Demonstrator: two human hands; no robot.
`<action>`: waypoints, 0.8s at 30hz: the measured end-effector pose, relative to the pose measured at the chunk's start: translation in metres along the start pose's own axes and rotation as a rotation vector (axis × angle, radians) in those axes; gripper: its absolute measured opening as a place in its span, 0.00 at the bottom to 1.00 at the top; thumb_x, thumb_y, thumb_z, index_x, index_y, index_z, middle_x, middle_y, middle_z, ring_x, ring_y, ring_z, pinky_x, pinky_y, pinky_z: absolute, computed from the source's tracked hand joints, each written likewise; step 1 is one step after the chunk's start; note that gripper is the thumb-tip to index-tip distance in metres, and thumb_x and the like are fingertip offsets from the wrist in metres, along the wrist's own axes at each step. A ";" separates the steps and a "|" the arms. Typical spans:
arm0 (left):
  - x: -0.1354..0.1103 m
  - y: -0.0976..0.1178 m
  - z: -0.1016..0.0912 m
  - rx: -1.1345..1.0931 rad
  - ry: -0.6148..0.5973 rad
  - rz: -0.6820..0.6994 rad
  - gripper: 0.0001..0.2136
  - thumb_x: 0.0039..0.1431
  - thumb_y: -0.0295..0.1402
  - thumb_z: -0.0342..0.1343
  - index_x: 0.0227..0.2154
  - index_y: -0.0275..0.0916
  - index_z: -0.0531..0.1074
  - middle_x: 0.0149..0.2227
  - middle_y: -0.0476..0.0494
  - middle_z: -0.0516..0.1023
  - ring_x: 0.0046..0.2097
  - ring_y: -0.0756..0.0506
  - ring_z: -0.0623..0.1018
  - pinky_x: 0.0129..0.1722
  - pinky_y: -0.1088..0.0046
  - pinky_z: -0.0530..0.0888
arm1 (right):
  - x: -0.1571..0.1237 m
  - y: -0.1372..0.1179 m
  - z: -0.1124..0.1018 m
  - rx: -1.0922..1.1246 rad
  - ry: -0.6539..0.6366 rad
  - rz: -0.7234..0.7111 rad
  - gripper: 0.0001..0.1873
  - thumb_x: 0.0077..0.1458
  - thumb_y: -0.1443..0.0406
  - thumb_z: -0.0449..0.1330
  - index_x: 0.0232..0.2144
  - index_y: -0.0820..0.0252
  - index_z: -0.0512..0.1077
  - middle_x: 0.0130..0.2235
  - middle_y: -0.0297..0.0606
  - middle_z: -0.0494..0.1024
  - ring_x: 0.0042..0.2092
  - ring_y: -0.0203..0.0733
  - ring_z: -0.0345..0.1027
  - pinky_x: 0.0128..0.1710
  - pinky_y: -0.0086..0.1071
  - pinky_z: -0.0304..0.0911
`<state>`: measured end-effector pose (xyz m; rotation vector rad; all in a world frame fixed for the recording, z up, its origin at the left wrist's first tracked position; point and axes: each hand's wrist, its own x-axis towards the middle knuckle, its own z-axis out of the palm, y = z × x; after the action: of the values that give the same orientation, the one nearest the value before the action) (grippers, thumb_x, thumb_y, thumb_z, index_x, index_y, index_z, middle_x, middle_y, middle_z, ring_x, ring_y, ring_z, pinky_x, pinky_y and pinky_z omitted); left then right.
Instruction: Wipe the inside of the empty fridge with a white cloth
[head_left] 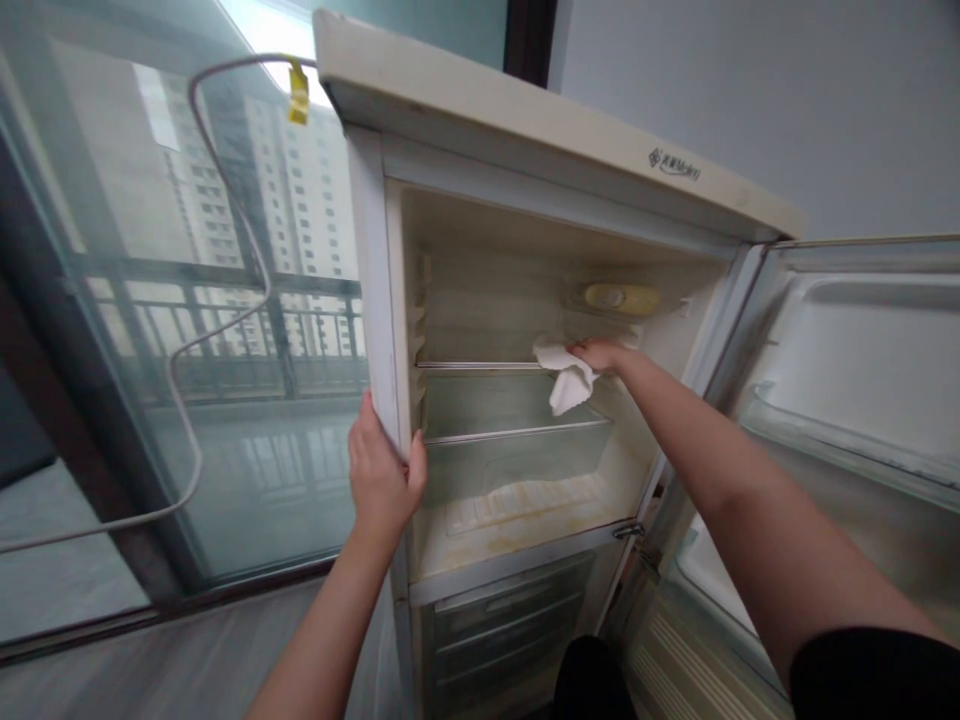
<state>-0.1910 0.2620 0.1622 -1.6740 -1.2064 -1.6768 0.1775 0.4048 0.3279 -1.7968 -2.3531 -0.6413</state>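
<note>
In the head view an old off-white refrigerator [555,130] stands with its door [877,370] swung out to the right. My right hand [598,355] reaches inside and is closed on a white cloth [570,385], possibly a paper towel, at the upper glass shelf [487,367]; part of it hangs below the shelf's front edge. My left hand [384,470] grips the left edge of the refrigerator's frame, thumb on the inner side, fingers around the outside. A lower glass shelf [517,432] sits beneath. Yellowish stains mark the compartment floor [517,530].
A yellowish lamp cover [621,298] is on the inner right wall. Below are freezer drawers [510,620]. A white cord [176,380] with a yellow tag [298,92] loops from the top left, before a glass window [300,480]. My knee shows at the bottom.
</note>
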 end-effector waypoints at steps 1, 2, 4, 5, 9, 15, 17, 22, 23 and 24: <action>0.000 0.000 0.000 0.004 0.002 0.004 0.38 0.63 0.37 0.54 0.70 0.28 0.43 0.64 0.20 0.62 0.64 0.30 0.66 0.61 0.52 0.66 | 0.000 -0.001 -0.001 0.017 0.005 -0.001 0.27 0.69 0.58 0.42 0.53 0.64 0.76 0.54 0.51 0.77 0.56 0.48 0.71 0.57 0.38 0.64; 0.000 0.000 0.000 0.006 0.004 0.003 0.38 0.63 0.37 0.54 0.70 0.28 0.43 0.64 0.20 0.62 0.64 0.30 0.66 0.61 0.51 0.66 | -0.002 -0.004 -0.004 0.052 0.008 0.008 0.28 0.69 0.57 0.42 0.55 0.63 0.75 0.55 0.49 0.76 0.57 0.48 0.70 0.57 0.37 0.63; -0.001 0.000 0.000 0.003 0.006 -0.008 0.38 0.63 0.37 0.54 0.70 0.28 0.44 0.64 0.21 0.62 0.64 0.30 0.66 0.62 0.51 0.65 | -0.009 -0.013 -0.010 0.196 -0.005 0.021 0.30 0.69 0.51 0.42 0.57 0.61 0.73 0.58 0.46 0.74 0.58 0.48 0.69 0.58 0.36 0.62; -0.001 0.001 0.000 -0.002 0.006 -0.017 0.38 0.63 0.37 0.54 0.70 0.29 0.44 0.64 0.21 0.62 0.64 0.31 0.66 0.62 0.52 0.65 | -0.014 -0.019 -0.012 0.285 -0.029 0.015 0.32 0.68 0.48 0.41 0.59 0.59 0.72 0.60 0.44 0.72 0.60 0.48 0.68 0.59 0.36 0.61; -0.001 0.003 0.000 -0.013 0.005 -0.037 0.37 0.63 0.37 0.54 0.69 0.28 0.45 0.64 0.21 0.61 0.65 0.31 0.65 0.62 0.52 0.64 | -0.032 -0.041 -0.007 0.420 -0.050 -0.069 0.37 0.63 0.41 0.48 0.64 0.55 0.66 0.67 0.42 0.62 0.67 0.50 0.57 0.65 0.38 0.53; 0.000 0.004 -0.001 -0.018 -0.008 -0.036 0.38 0.63 0.38 0.54 0.69 0.26 0.45 0.65 0.20 0.60 0.65 0.30 0.64 0.63 0.52 0.63 | -0.050 -0.052 0.022 0.528 0.256 -0.050 0.33 0.67 0.46 0.42 0.49 0.64 0.75 0.52 0.48 0.77 0.54 0.49 0.70 0.57 0.37 0.61; 0.000 0.004 -0.001 -0.021 -0.010 -0.036 0.38 0.63 0.38 0.54 0.69 0.25 0.44 0.65 0.19 0.60 0.66 0.30 0.63 0.63 0.51 0.63 | -0.048 -0.048 0.017 0.702 0.343 0.150 0.40 0.67 0.44 0.34 0.52 0.65 0.73 0.51 0.49 0.78 0.52 0.49 0.71 0.54 0.38 0.64; 0.000 0.004 0.000 -0.031 0.002 -0.042 0.38 0.63 0.38 0.53 0.69 0.27 0.45 0.64 0.21 0.61 0.65 0.30 0.64 0.63 0.52 0.64 | -0.050 -0.033 -0.023 1.027 0.560 0.276 0.47 0.64 0.52 0.15 0.66 0.70 0.59 0.56 0.54 0.73 0.56 0.48 0.70 0.50 0.40 0.70; 0.000 0.004 0.000 -0.032 0.004 -0.040 0.37 0.63 0.38 0.54 0.69 0.27 0.45 0.65 0.21 0.61 0.65 0.31 0.64 0.63 0.52 0.64 | -0.056 -0.034 -0.030 1.031 0.656 0.286 0.49 0.63 0.53 0.14 0.66 0.69 0.59 0.54 0.54 0.74 0.57 0.49 0.70 0.50 0.42 0.70; 0.000 0.005 0.000 -0.034 0.003 -0.040 0.37 0.63 0.38 0.54 0.69 0.27 0.45 0.65 0.21 0.61 0.65 0.31 0.64 0.63 0.53 0.64 | -0.065 -0.037 -0.035 0.996 0.770 0.330 0.50 0.62 0.53 0.13 0.65 0.68 0.60 0.52 0.54 0.74 0.58 0.51 0.68 0.51 0.44 0.70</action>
<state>-0.1873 0.2594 0.1639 -1.6772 -1.2242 -1.7317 0.1563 0.3257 0.3279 -1.1187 -1.3834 -0.0282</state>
